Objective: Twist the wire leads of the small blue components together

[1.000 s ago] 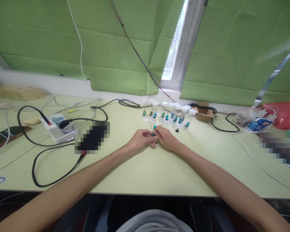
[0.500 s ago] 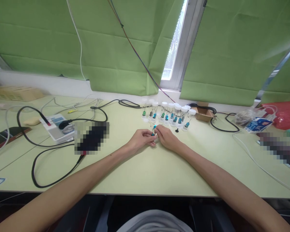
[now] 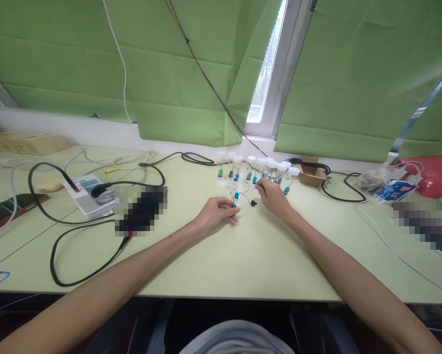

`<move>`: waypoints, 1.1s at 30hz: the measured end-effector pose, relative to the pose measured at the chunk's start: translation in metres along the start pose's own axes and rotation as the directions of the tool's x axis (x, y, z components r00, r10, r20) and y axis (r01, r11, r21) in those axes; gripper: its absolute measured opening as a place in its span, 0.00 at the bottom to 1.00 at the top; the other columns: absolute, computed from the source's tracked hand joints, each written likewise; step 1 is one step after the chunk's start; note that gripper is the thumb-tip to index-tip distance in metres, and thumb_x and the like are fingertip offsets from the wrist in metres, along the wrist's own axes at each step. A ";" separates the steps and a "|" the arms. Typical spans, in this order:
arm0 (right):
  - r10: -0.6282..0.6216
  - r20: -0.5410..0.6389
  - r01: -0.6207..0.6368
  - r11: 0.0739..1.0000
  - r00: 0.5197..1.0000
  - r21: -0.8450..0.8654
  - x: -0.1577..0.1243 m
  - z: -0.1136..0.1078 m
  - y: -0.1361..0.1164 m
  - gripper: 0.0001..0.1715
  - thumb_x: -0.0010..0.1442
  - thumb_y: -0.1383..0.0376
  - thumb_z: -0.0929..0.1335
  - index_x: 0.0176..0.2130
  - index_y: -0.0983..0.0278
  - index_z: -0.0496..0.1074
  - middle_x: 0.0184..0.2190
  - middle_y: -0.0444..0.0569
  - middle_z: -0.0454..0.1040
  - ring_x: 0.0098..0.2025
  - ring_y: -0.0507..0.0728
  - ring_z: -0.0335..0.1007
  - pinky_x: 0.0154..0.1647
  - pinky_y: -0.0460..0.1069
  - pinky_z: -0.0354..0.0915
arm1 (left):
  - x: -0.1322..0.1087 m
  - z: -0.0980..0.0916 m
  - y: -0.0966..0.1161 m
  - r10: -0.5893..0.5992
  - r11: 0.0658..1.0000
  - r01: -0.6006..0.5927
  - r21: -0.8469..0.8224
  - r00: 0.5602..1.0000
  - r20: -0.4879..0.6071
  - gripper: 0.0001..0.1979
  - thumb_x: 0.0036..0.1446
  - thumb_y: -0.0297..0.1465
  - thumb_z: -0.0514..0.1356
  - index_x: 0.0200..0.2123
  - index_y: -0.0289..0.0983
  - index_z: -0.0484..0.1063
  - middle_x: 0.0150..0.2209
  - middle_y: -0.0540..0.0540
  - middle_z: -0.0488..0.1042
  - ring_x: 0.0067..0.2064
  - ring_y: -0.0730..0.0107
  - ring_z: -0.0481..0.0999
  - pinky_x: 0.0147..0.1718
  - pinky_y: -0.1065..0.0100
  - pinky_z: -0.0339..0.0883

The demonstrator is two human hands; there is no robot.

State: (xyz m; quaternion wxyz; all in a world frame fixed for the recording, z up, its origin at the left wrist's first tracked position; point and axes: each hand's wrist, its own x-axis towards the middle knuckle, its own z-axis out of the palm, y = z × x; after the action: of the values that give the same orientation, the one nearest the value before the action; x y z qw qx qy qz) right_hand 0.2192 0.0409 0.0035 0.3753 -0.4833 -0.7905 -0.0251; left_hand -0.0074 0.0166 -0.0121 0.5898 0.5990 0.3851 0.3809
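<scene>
My left hand (image 3: 218, 212) is pinched around a small blue part with a thin metal pin (image 3: 233, 205), just above the table. Another blue part (image 3: 237, 195) of that look lies just beyond the fingertips. My right hand (image 3: 274, 197) is closed, thumb and forefinger together, in front of clear tubes with white caps (image 3: 250, 159); whatever it pinches, if anything, is too small to make out. Several tubes stand in a row, with green, blue or dark parts inside. Between my hands a black part with a thin pin (image 3: 253, 202) lies on the table.
Behind the tubes, at the right, is an open cardboard box (image 3: 311, 174) beside coiled black cable. A white power strip (image 3: 91, 196) and black cables (image 3: 54, 246) occupy the left. Blue-and-white packaging (image 3: 395, 189) and a red bag (image 3: 438, 177) lie far right.
My right hand has moved right and slightly away from my left hand, to the front of the tubes. A black part and the blue part beyond my left fingers now show more fully.
</scene>
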 end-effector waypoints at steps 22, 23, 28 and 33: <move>0.146 0.343 -0.029 0.945 0.928 -0.325 -0.010 0.017 -0.017 0.05 0.63 0.71 0.63 0.38 0.69 0.68 0.40 0.63 0.69 0.44 0.65 0.63 0.44 0.56 0.60 | 0.002 0.000 -0.002 0.004 1.000 -0.004 0.026 1.000 -0.005 0.20 0.44 0.40 0.71 0.33 0.31 0.72 0.27 0.44 0.76 0.30 0.63 0.80 0.35 0.63 0.73; 0.136 0.356 0.002 0.932 0.925 -0.362 -0.010 0.017 -0.018 0.06 0.64 0.72 0.62 0.39 0.70 0.68 0.40 0.63 0.69 0.44 0.65 0.63 0.44 0.55 0.59 | 0.001 0.000 -0.001 0.001 1.000 -0.001 0.028 1.000 -0.006 0.20 0.44 0.40 0.71 0.33 0.31 0.72 0.27 0.45 0.76 0.30 0.63 0.80 0.35 0.63 0.73; 0.078 0.424 0.189 0.813 0.903 -0.551 -0.012 0.017 -0.022 0.14 0.60 0.79 0.58 0.44 0.75 0.68 0.42 0.65 0.67 0.45 0.65 0.61 0.45 0.55 0.58 | -0.001 0.002 0.002 -0.008 1.000 0.008 0.026 1.000 -0.013 0.21 0.43 0.40 0.71 0.32 0.31 0.72 0.25 0.45 0.75 0.29 0.64 0.79 0.34 0.64 0.73; 0.058 0.426 0.235 0.764 0.903 -0.601 -0.012 0.017 -0.024 0.18 0.59 0.81 0.56 0.44 0.76 0.67 0.42 0.65 0.67 0.45 0.66 0.60 0.42 0.54 0.58 | 0.000 0.002 0.002 -0.010 0.999 0.010 0.034 1.000 -0.009 0.21 0.43 0.40 0.71 0.33 0.31 0.72 0.25 0.43 0.77 0.28 0.64 0.79 0.34 0.64 0.73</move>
State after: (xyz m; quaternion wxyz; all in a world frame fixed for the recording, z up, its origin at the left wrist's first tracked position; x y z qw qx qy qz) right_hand 0.1940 0.0260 -0.0087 0.0075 -0.5365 -0.8183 -0.2061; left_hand -0.0059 0.0161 -0.0100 0.5796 0.6053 0.3974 0.3739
